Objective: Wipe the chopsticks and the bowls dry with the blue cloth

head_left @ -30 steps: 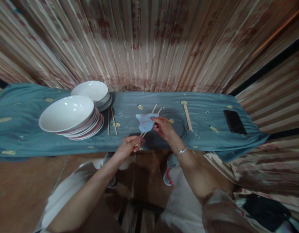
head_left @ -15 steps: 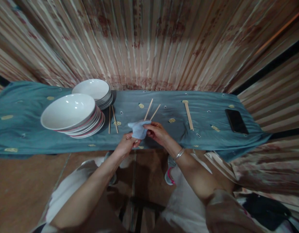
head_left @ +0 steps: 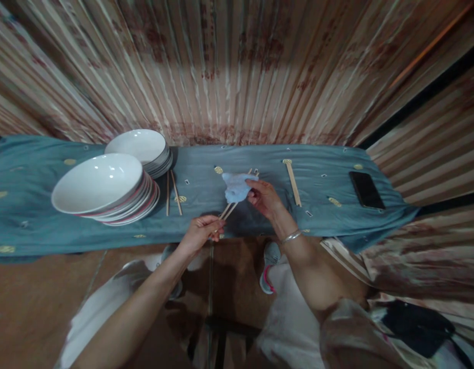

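**Holding the held chopsticks at one end, with the cloth gathered farther along them**

The held chopsticks (head_left: 228, 211) run on a slant, from the near left to the far right, raised over the front part of the covered table (head_left: 198, 159). Their near ends sit in the left hand (head_left: 206, 228), whose thumb and fingers are pinching the two together; from those fingers the sticks point away from the person and to the right. The pale blue cloth (head_left: 237, 188) lies across their middle and upper length, and slim tips show just beyond its far edge. Whether it goes fully around them is hidden.

The right hand (head_left: 264, 199) is beside the cloth, on its right, with thumb and forefinger pinching its right side; how the other fingers curl beneath is too dim to tell. Of the two, the left hand is nearer the gripped ends and the right hand nearer the tips. The relation that seems to matter most is the cloth's place along that slanting axis: a pull in line with the sticks would slide it, while a sideways pull would probably twist them in the left hand's grip.

Well apart, two loose chopsticks (head_left: 176, 192) lie on the left, beside the stacked bowls (head_left: 98, 182), and a chopstick bundle (head_left: 293, 183) lies on the right.
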`<action>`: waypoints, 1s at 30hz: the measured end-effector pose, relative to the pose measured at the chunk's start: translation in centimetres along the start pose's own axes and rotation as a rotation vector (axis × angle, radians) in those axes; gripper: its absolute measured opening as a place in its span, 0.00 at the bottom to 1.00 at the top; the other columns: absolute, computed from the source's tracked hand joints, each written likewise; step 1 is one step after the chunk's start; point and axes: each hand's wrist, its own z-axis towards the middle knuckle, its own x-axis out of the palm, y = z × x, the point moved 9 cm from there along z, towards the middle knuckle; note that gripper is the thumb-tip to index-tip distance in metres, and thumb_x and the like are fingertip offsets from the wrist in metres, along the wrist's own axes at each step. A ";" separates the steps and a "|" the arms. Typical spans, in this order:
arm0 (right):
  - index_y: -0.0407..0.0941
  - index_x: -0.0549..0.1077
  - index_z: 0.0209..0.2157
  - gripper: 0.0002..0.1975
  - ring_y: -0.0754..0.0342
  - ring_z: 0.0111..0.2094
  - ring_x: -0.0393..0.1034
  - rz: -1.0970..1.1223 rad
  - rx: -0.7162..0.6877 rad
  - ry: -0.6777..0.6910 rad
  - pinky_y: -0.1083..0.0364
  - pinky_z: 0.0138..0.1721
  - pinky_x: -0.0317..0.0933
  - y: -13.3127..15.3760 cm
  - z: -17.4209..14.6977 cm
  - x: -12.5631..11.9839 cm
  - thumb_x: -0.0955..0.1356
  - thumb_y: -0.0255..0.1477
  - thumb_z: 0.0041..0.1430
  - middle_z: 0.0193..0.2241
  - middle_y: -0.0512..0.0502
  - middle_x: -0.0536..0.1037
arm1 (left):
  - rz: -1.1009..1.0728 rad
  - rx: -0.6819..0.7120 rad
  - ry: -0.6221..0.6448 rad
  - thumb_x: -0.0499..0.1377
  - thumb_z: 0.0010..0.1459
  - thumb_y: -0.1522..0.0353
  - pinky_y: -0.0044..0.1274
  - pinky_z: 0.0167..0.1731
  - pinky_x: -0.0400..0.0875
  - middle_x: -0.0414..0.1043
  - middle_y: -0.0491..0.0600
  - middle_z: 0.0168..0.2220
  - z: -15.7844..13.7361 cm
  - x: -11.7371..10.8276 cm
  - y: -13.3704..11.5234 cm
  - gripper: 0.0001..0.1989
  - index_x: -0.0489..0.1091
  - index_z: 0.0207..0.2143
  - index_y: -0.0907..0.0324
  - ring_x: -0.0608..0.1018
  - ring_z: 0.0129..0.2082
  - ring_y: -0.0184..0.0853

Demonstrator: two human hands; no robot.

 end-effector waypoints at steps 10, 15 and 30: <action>0.42 0.72 0.24 0.16 0.68 0.16 0.54 0.021 -0.002 0.015 0.63 0.16 0.45 0.0 -0.1 0.1 0.78 0.30 0.33 0.16 0.60 0.66 | 0.016 0.013 0.009 0.70 0.39 0.58 0.20 0.17 0.57 0.68 0.43 0.17 -0.2 0.0 -0.2 0.16 0.76 0.23 0.62 0.62 0.14 0.23; 0.42 0.72 0.21 0.16 0.68 0.16 0.53 -0.004 0.040 0.051 0.63 0.16 0.43 -1.2 -0.6 1.3 0.79 0.31 0.30 0.15 0.60 0.66 | 0.018 0.046 0.009 0.69 0.40 0.56 0.20 0.17 0.53 0.66 0.42 0.16 0.1 -0.1 -0.5 0.17 0.77 0.26 0.62 0.61 0.13 0.22; 0.43 0.75 0.24 0.17 0.66 0.15 0.56 -0.109 0.180 0.159 0.62 0.18 0.48 -6.0 -2.3 3.9 0.78 0.36 0.31 0.13 0.59 0.68 | -0.021 0.118 -0.022 0.64 0.38 0.64 0.20 0.17 0.55 0.62 0.42 0.11 0.7 -0.2 -1.1 0.12 0.65 0.13 0.60 0.60 0.12 0.23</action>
